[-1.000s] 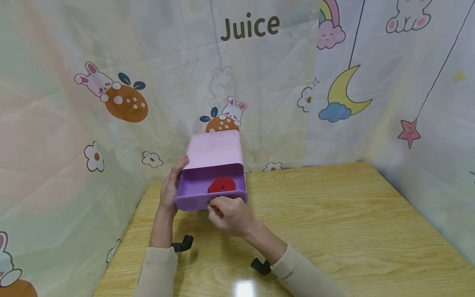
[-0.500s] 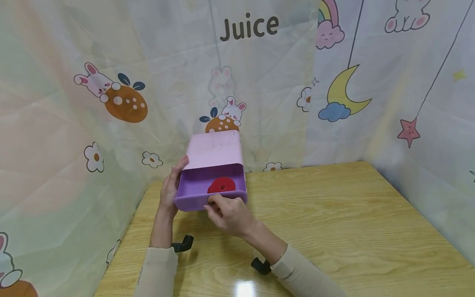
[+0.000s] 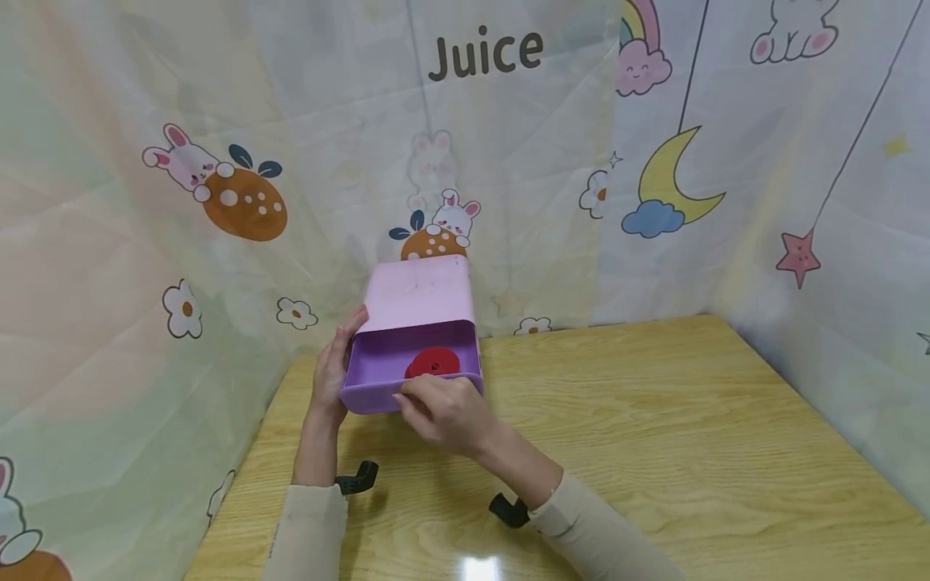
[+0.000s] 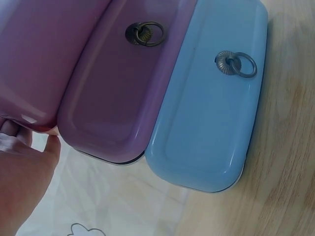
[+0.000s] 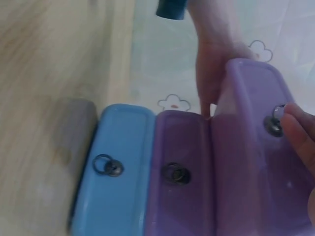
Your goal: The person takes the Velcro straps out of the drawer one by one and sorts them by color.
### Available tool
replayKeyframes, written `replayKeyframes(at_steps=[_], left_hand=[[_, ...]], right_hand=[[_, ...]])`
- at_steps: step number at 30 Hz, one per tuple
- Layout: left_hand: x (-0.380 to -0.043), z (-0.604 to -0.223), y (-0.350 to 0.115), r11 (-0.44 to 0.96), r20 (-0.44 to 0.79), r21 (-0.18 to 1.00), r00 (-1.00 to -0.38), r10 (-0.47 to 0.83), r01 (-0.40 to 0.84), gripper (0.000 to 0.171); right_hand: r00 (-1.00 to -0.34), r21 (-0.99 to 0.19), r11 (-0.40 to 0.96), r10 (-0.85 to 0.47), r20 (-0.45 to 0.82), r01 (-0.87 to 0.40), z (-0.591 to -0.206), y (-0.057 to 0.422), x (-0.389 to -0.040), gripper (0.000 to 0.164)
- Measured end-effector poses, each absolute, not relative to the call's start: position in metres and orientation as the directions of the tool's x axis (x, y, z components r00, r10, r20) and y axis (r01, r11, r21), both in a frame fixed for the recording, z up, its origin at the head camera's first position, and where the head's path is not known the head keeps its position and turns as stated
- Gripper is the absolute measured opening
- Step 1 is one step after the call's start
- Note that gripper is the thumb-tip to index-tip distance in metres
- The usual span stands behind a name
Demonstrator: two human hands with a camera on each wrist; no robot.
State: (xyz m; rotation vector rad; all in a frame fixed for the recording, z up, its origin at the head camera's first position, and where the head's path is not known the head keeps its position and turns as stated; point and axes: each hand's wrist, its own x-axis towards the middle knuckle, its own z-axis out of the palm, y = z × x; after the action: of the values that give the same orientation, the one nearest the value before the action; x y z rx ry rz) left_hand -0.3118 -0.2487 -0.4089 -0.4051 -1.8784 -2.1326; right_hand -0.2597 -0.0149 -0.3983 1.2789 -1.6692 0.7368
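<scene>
A small chest of drawers with a pink top point(image 3: 420, 294) stands at the back of the table. Its top purple drawer point(image 3: 378, 355) is pulled out, and a red round object point(image 3: 434, 361) lies inside. My left hand point(image 3: 333, 371) rests along the chest's left side, fingers pointing up. At the drawer front my right hand point(image 3: 450, 411) has curled fingers; the right wrist view shows fingertips pinching the metal ring pull point(image 5: 279, 112). Below that drawer, a purple drawer point(image 4: 106, 98) and a light blue drawer point(image 4: 204, 123) are closed, each with its own ring pull.
The wooden table point(image 3: 654, 436) extends to the right and front of the chest. A printed cloth backdrop point(image 3: 523, 161) hangs behind it and at both sides. Dark angled pieces, such as this black one point(image 3: 358, 478), show beside both wrists.
My right hand has shifted slightly left and up along the drawer front. The left hand and the chest look unmoved, and the drawer stays pulled out.
</scene>
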Motion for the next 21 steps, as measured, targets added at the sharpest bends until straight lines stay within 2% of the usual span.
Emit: replayKeyframes(at_steps=[7, 13, 16, 21], left_hand=[[-0.312, -0.409, -0.249, -0.143, 0.384, 0.913, -0.923, -0.019, 0.383, 0.062], [-0.311, -0.408, -0.248, -0.13, 0.381, 0.915, -0.924, -0.024, 0.381, 0.063], [-0.31, -0.408, -0.248, -0.112, 0.373, 0.92, -0.927, -0.033, 0.374, 0.062], [-0.311, -0.408, -0.248, -0.1, 0.374, 0.921, -0.927, -0.033, 0.376, 0.06]], right_hand=[[-0.083, 0.013, 0.244, -0.381, 0.921, -0.97, -0.375, -0.012, -0.262, 0.008], [-0.13, 0.013, 0.327, -0.41, 0.903, -0.945, -0.359, -0.006, -0.267, 0.005], [-0.208, -0.007, 0.435, -0.416, 0.885, -0.9, -0.357, -0.004, -0.271, 0.005], [-0.434, -0.101, 0.601, -0.439, 0.787, -0.793, -0.359, 0.001, -0.276, 0.017]])
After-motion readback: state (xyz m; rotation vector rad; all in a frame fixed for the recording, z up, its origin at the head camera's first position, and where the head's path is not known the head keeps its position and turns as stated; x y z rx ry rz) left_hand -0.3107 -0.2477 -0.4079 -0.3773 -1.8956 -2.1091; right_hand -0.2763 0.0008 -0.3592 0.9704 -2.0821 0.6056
